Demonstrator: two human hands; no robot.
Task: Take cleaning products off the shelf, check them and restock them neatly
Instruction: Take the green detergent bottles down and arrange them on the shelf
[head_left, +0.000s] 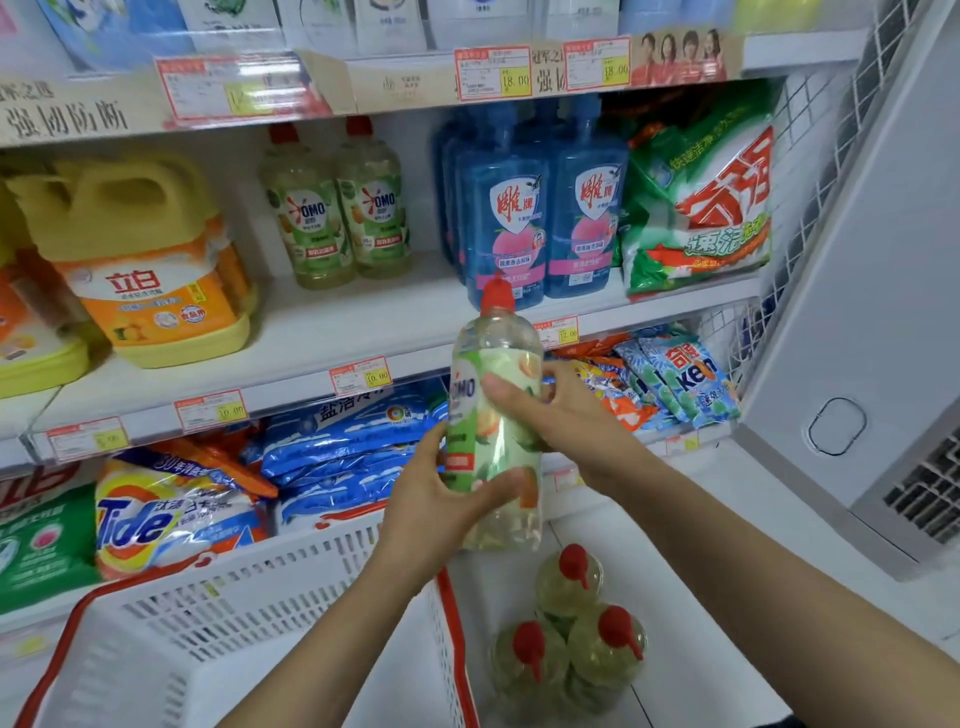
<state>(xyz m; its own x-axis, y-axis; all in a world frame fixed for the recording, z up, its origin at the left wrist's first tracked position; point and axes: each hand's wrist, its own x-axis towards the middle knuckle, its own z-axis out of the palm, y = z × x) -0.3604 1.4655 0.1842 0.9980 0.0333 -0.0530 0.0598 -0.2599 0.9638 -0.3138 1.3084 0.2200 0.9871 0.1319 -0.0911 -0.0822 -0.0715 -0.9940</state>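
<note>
Left hand (427, 506) and right hand (563, 418) grip an upright red-capped bottle (497, 358) of pale liquid near a white basket (249, 592).

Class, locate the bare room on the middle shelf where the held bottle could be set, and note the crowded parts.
Bare shelf board lies in front of the two OMO bottles, between the yellow jug and the blue bottles; a narrower gap separates the OMO bottles from the blue ones. Crowded: the right end, blue bottles packed beside the green bag.
</note>
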